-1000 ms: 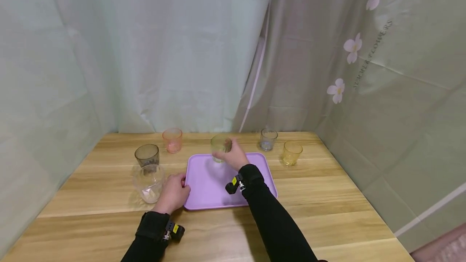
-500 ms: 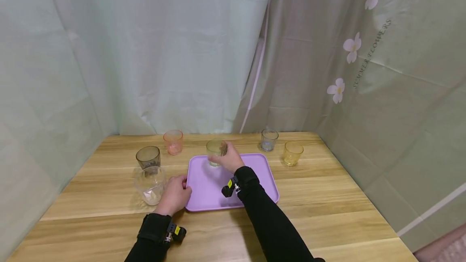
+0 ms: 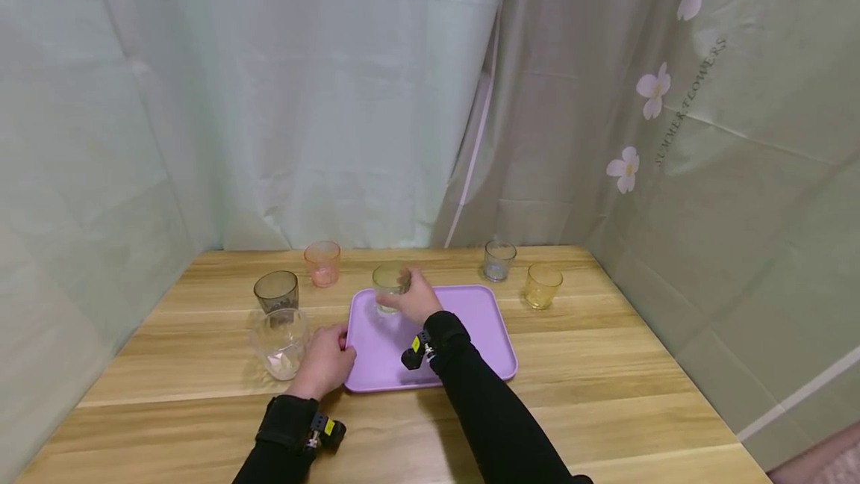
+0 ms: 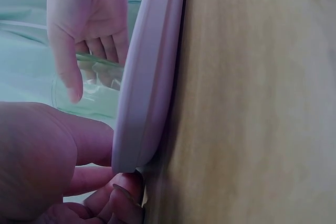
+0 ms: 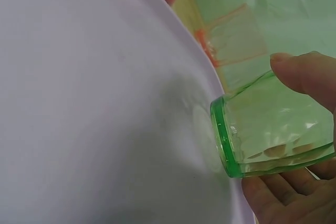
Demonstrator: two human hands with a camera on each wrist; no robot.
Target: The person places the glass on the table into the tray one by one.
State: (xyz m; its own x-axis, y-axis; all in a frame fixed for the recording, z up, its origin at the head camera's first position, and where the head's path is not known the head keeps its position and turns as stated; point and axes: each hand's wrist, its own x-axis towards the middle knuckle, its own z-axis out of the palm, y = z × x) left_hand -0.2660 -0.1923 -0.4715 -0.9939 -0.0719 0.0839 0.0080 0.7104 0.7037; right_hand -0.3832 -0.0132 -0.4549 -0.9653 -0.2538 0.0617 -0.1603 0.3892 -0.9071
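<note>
My right hand (image 3: 418, 298) grips a clear green glass (image 5: 273, 129) between thumb and fingers, over the far left part of a purple tray (image 3: 430, 357). In the right wrist view, the glass's base is very close to the tray surface; whether it touches, I cannot tell. My left hand (image 3: 324, 361) pinches the tray's left rim, with fingers (image 4: 126, 198) at its lower edge in the left wrist view. Just left of that hand stands a clear glass bowl-like cup (image 3: 281, 346), and behind it a smoky grey-brown glass (image 3: 276, 291).
A pink-orange glass (image 3: 322, 265) stands at the back left of the wooden table (image 3: 605, 402). Behind the tray's right side are a grey-blue glass (image 3: 499, 261) and a yellow glass (image 3: 542, 287). Curtains (image 3: 349, 95) hang around the table's back and sides.
My right hand has carried the green glass left and slightly nearer, from the tray's far edge to above its far left part. The left hand keeps its hold on the rim.
</note>
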